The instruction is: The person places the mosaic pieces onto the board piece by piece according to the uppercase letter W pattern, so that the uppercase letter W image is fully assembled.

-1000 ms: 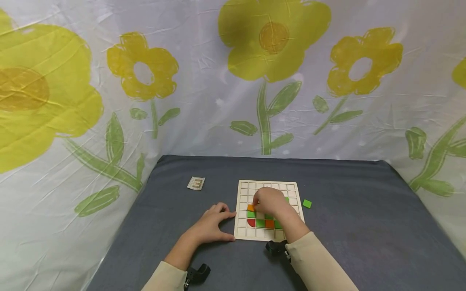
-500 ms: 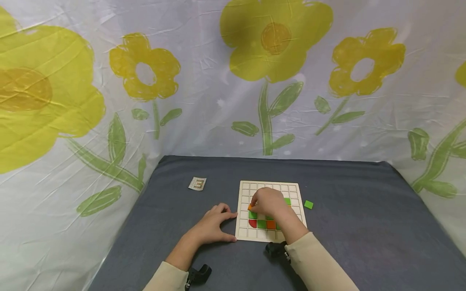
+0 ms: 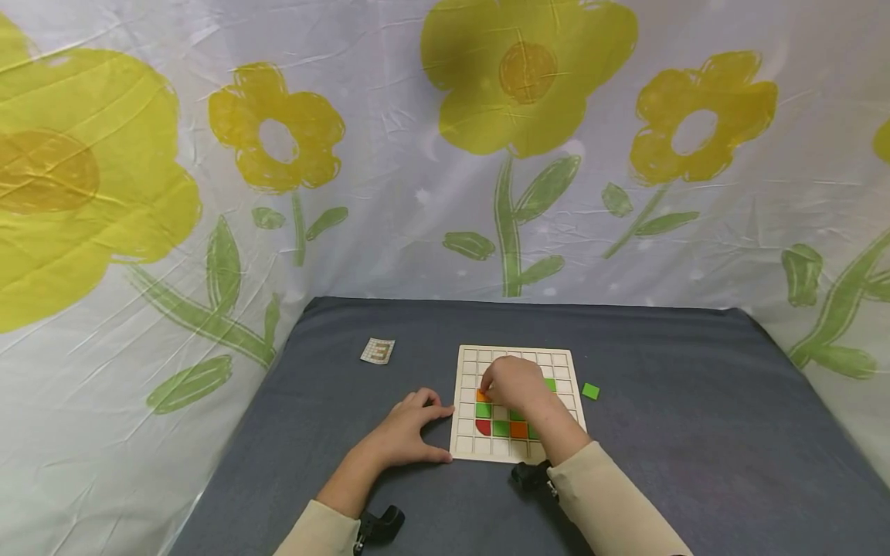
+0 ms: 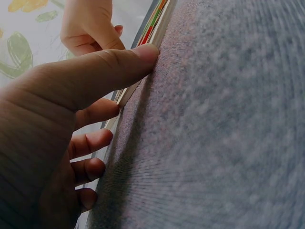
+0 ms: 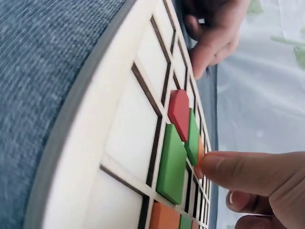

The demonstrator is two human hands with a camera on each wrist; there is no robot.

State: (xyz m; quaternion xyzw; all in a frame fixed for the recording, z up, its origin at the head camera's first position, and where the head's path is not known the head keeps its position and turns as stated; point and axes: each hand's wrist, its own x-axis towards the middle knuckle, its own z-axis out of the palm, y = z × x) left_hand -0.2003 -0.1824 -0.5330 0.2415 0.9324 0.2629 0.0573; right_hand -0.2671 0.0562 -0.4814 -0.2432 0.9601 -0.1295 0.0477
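A pale wooden grid board [image 3: 463,445] lies on the dark cloth, with several coloured tiles set in its cells. My right hand [image 3: 518,384] is over the board, thumb and fingertips pinching an orange tile [image 3: 482,396] at a cell in the left part of the grid. Below that tile come a green tile [image 3: 483,411] and a red piece with one rounded side [image 3: 483,427]. Further green tiles [image 5: 172,164] and another orange tile [image 3: 518,429] run along the near row. My left hand [image 3: 399,434] touches the board's left edge with thumb and index finger, its fingers spread.
A loose green tile [image 3: 590,391] lies on the cloth right of the board. To the left, farther back, is a small card [image 3: 378,351] printed with a grid pattern. A flower-printed curtain [image 3: 389,232] hangs behind the table. My right hand hides part of the grid.
The orange tile, tilted up in my right fingers half a second ago, now lies flatter in its cell. My left hand keeps its place on the board's edge.
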